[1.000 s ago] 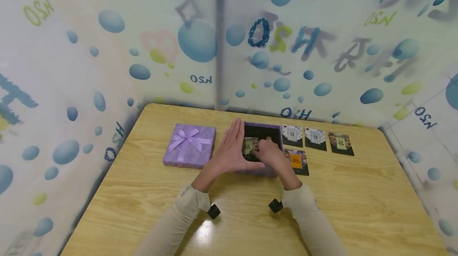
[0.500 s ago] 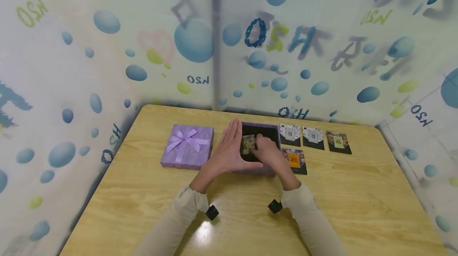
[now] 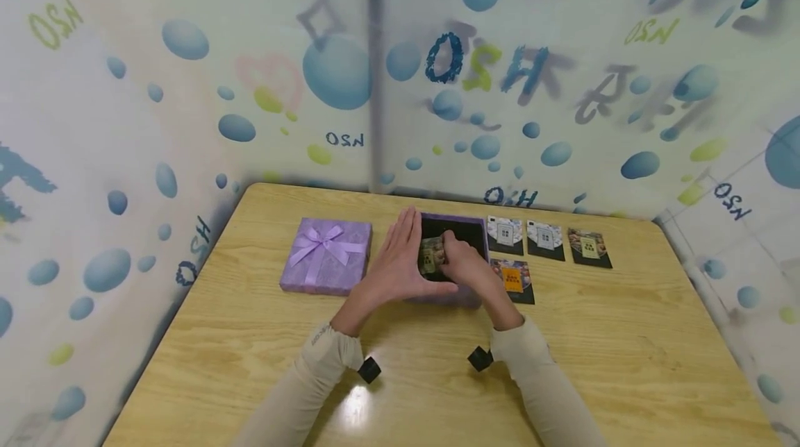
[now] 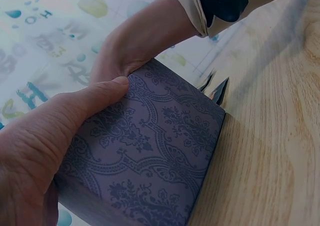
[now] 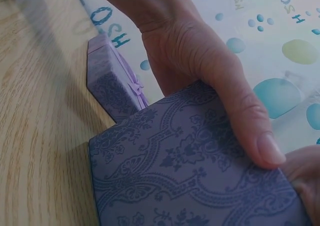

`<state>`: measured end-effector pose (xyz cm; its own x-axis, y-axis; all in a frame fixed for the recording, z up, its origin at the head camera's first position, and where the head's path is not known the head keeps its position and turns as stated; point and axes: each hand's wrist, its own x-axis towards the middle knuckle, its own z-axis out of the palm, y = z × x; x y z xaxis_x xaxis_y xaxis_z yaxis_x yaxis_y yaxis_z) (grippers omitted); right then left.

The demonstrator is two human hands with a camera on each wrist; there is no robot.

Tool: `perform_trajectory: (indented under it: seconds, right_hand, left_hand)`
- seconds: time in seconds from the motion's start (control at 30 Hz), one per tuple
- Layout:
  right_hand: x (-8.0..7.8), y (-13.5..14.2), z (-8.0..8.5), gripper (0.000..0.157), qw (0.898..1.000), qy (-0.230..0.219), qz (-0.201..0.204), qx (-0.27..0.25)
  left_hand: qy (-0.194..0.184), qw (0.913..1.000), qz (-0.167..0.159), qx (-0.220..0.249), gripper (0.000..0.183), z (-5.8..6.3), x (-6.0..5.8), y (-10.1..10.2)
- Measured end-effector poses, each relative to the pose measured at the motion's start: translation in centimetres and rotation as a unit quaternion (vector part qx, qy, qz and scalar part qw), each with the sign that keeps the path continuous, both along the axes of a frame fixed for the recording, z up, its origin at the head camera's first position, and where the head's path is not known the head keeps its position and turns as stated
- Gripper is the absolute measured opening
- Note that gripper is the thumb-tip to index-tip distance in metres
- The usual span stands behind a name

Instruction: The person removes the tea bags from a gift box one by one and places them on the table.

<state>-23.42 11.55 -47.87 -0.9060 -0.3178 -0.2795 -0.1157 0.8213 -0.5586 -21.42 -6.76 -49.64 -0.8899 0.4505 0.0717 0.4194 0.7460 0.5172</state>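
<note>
An open purple box [image 3: 455, 298] with a black inside stands before me, its patterned front wall [image 4: 150, 136] large in the left wrist view. My left hand [image 3: 396, 263] braces its left side, fingers straight along the side and thumb [image 5: 250, 121] over the front rim. Inside the box, my right hand [image 3: 465, 263] pinches the right edge of a small flat packet [image 3: 430, 255] with a dark picture and a yellow-green label. The right fingertips are partly hidden. Only a bit of my right hand shows at the right wrist view's edge.
To the left lies the purple lid [image 3: 326, 256] with a ribbon bow. Right of the box are two white-labelled packets [image 3: 505, 234], a yellow-green-labelled packet [image 3: 589, 247] and an orange-labelled packet [image 3: 512, 280]. The wooden table [image 3: 412, 377] meets a patterned wall behind.
The packet in the box has tilted and shifted slightly under my right hand. My left hand keeps its place on the box. The head view has turned slightly.
</note>
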Motion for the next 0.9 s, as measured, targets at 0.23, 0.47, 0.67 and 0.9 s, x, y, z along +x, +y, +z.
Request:
perform_trajectory:
  seconds: [0.23, 0.47, 0.67, 0.9]
  right_hand:
    - [-0.29, -0.01, -0.2, 0.038, 1.0, 0.017, 0.014, -0.007]
    - [-0.15, -0.02, 0.01, 0.033, 1.0, 0.015, 0.012, -0.013]
    - [0.02, 0.04, 0.09, 0.026, 0.999, 0.015, 0.012, -0.027]
    - [-0.01, 0.27, -0.04, 0.022, 0.999, 0.005, 0.021, -0.036]
  left_hand:
    - [0.011, 0.9999, 0.0, 0.004, 0.148, 0.14, -0.04, -0.03]
    - [0.009, 1.0, -0.002, -0.002, 0.148, 0.05, -0.07, -0.16]
    - [0.004, 1.0, -0.001, 0.0, 0.148, 0.06, -0.01, -0.13]
    - [-0.003, 1.0, -0.004, 0.006, 0.147, 0.03, -0.05, -0.05]
